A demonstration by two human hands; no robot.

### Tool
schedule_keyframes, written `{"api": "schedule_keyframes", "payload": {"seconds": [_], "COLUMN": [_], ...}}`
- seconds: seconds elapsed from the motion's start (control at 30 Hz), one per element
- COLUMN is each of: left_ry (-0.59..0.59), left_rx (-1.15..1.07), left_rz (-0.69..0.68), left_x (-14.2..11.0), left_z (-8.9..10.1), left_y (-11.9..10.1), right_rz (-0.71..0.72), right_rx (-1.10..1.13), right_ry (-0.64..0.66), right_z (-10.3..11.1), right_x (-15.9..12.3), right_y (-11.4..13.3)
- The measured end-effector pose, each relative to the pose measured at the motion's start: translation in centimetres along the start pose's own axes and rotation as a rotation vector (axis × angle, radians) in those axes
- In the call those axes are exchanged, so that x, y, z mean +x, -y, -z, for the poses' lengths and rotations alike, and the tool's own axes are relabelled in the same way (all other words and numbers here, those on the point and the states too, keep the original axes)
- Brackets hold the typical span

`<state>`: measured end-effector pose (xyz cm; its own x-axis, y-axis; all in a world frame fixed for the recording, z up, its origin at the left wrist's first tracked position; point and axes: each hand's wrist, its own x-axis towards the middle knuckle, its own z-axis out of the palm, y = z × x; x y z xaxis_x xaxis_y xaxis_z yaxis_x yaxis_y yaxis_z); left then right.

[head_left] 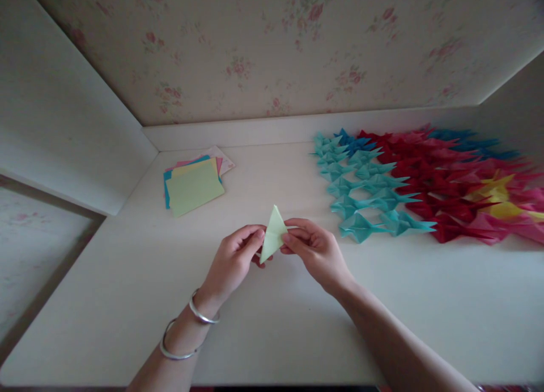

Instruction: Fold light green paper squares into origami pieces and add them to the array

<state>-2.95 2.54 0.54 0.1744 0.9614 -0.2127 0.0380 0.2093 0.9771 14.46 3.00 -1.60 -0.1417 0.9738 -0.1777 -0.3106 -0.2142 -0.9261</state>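
The left grip point(232, 256) and right grip point(321, 253) pinch the green paper point(274, 233) between them, folded to a small triangle, seemingly part-done. Finished-looking folded shapes point(359, 226) sit on the desk point(272, 329) beyond the right grip; flat sheets point(195, 188), unfolded, lie beyond the left grip

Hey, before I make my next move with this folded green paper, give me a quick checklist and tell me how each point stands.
1. Left hand gripping the folded green paper: ok, at its left edge.
2. Right hand gripping it: ok, at its right edge.
3. Layers lined up inside the fold: cannot tell, they are hidden from this view.
4. Stack of loose sheets squared up: not ok, the sheets are fanned unevenly.
5. Stack clear of your hands: ok, it lies beyond the left hand.
6. Turquoise folded pieces clear of the right hand: ok, there is a gap between them.
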Motion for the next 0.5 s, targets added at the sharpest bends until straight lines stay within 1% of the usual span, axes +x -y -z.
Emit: {"api": "schedule_keyframes", "payload": {"seconds": [0.23, 0.33, 0.5], "left_ry": [0.060, 0.068, 0.085], "left_rx": [-0.200, -0.250, -0.310], "left_rz": [0.100, 0.128, 0.131], "left_x": [-0.27, -0.26, -0.23], "left_z": [0.36, 0.48, 0.51], "left_y": [-0.23, -0.21, -0.33], "right_rz": [0.043, 0.025, -0.013], "right_rx": [0.081, 0.098, 0.098], "right_ry": [0.006, 0.032, 0.069], "right_z": [-0.15, -0.10, 0.14], "right_x": [-0.04, -0.19, -0.20], "right_y": [0.10, 0.11, 0.05]}}
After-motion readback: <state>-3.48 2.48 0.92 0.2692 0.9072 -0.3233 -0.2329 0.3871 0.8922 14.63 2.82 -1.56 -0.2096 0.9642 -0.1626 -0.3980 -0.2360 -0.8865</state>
